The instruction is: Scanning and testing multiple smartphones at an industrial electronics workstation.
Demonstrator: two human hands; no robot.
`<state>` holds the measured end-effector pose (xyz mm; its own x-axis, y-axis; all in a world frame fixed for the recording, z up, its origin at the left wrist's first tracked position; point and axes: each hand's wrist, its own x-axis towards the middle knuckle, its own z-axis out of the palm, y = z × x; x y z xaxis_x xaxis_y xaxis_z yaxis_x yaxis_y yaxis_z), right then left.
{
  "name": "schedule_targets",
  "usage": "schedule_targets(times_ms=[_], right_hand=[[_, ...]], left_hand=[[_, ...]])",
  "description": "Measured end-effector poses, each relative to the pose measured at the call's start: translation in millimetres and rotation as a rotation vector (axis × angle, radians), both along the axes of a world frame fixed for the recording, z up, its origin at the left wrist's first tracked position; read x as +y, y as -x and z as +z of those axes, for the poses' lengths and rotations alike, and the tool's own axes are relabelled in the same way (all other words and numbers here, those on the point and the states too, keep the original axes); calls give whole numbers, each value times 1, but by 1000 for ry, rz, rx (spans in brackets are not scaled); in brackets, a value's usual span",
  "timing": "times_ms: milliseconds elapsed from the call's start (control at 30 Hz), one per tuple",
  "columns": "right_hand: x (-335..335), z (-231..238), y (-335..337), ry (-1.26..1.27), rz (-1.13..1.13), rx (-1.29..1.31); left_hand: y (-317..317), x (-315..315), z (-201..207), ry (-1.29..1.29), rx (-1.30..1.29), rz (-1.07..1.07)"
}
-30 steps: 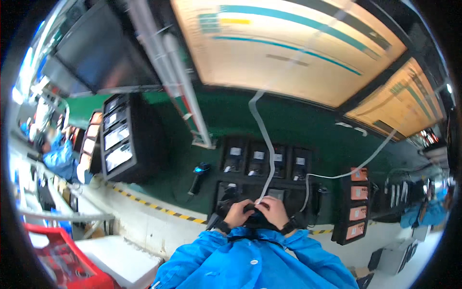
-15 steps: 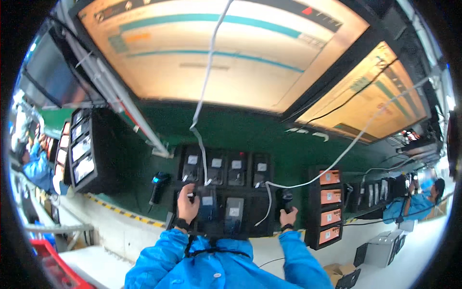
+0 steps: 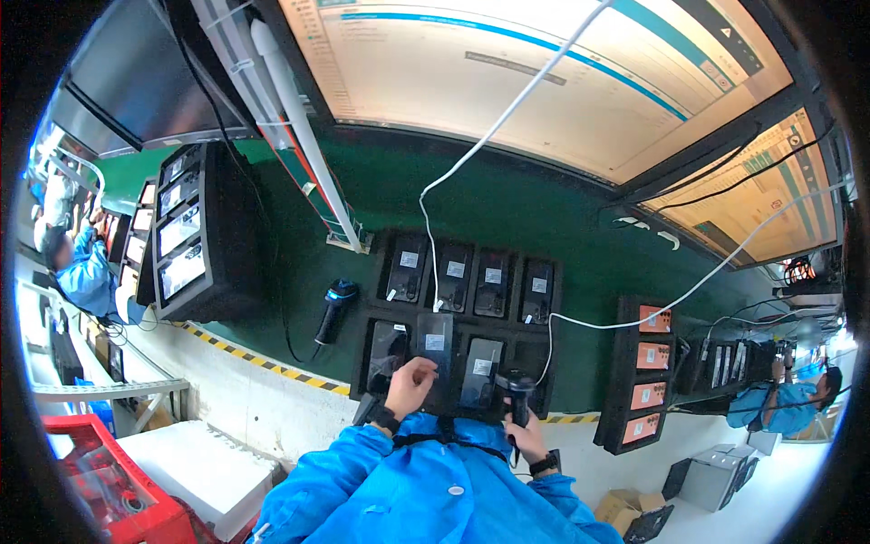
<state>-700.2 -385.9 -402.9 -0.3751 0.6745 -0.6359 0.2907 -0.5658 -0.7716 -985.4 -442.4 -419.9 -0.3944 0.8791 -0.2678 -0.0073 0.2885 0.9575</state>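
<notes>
Phone [image 3: 435, 349] upright in near row of black tray [image 3: 553, 358], my left hand [image 3: 410, 385] pinching it. Right hand [image 3: 524, 433] closed round scanner [image 3: 515, 392], just right. Far row's 4 slots filled; near row seems partly done.

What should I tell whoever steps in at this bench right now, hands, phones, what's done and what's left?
Left hand: holds a dark phone with a white sticker, raised over the front row of the black tray.
Right hand: grips a handheld scanner by its handle, near the tray's front edge.
Tray: back row has four stickered phones; front row has phones on both sides of the lifted one.
A second scanner lies on the green mat left of the tray.
Done: one phone lifted, scanner in hand.
Left: which phones are already scanned cannot be told; check each.
</notes>
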Motion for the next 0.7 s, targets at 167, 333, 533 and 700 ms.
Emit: schedule_targets(times_ms=[167,333,533,700], right_hand=[[-1,8,19,203,-49,131],[0,14,4,332,-174,222],[28,-13,-58,-7,-212,61],[93,-90,-118,-449,-318,-465]], left_hand=[[-10,3,-17,-31,-2,-99],[-18,8,-12,-25,22,-117],[-44,22,-18,-3,61,-172],[-77,44,-29,149,235,-318]])
